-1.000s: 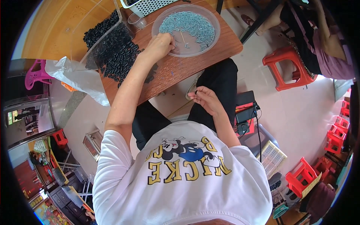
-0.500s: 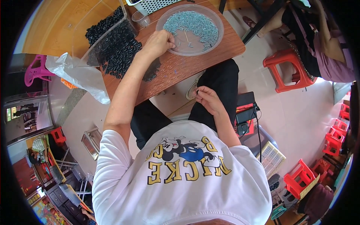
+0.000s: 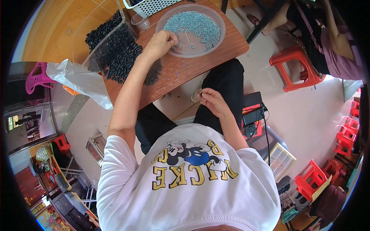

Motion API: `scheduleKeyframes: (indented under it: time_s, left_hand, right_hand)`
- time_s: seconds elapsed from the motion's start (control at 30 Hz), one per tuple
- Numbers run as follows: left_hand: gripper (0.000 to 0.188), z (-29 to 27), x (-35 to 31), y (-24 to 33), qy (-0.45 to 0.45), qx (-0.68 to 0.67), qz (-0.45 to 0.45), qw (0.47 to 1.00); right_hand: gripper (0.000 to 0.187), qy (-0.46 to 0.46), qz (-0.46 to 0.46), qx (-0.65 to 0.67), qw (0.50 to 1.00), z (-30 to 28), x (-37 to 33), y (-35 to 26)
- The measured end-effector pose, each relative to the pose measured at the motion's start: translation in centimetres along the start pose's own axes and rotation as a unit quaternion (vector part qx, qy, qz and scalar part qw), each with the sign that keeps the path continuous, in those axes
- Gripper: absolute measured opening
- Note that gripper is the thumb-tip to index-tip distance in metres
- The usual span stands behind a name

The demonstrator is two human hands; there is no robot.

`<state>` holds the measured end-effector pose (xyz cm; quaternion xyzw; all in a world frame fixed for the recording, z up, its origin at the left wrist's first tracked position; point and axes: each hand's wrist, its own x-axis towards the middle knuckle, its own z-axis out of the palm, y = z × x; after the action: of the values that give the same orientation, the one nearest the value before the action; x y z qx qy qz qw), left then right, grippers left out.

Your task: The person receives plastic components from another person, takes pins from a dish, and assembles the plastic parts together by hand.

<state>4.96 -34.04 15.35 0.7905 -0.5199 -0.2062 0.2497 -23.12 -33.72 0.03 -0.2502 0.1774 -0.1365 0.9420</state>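
My left hand [image 3: 160, 44] reaches over the near left rim of a round clear plastic dish [image 3: 219, 40]. Its thumb and fingers are pinched together; whatever is between them is too small to see. Inside the dish lies a heap of small bluish-silver screws [image 3: 194, 24], with a few loose ones and a thin pale stick [image 3: 187, 37] near my fingers. My right hand [image 3: 213, 102] is above my right thigh, fingers closed on a small black piece [image 3: 201, 94]. Left of my left forearm, many black ring-like pieces [image 3: 119, 57] spill from a clear bin [image 3: 125, 15] onto the table.
The brown wooden table [image 3: 185, 67] carries a small clear cup [image 3: 143, 24] and a white perforated basket [image 3: 152, 7]. A silvery plastic bag [image 3: 83, 82] hangs at its left. Right of me are a red stool [image 3: 295, 69], a seated person [image 3: 339, 42] and a box with black cables [image 3: 252, 115].
The view has shifted slightly. My left hand stays by the dish's near left rim with only a small movement of its fingers; my right hand keeps its place.
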Motion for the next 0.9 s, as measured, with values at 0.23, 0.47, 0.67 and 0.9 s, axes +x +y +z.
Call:
scheduleKeyframes:
  time_s: [0.23, 0.47, 0.67, 0.9]
  left_hand:
    - [0.009, -0.5, 0.0, -0.5, -0.002, 0.055, 0.038, 0.998]
    - [0.009, -0.2, 0.5, -1.0, -0.002, 0.152, 0.120, 0.981]
    - [0.009, -0.9, 1.3, -1.2, 0.029, 0.209, 0.153, 0.966]
    - [0.012, -0.3, 1.4, -1.1, -0.018, 0.211, 0.157, 0.965]
  right_hand:
    - [0.011, 0.006, 0.001, -0.015, 1.000, 0.4, -0.1, 0.0]
    - [0.011, -0.004, 0.001, -0.009, 1.000, 0.2, 0.0, 0.0]
    - [0.010, -0.004, 0.001, 0.005, 1.000, 0.0, 0.1, -0.1]
    - [0.011, -0.012, 0.004, 0.007, 1.000, -0.2, 0.1, 0.0]
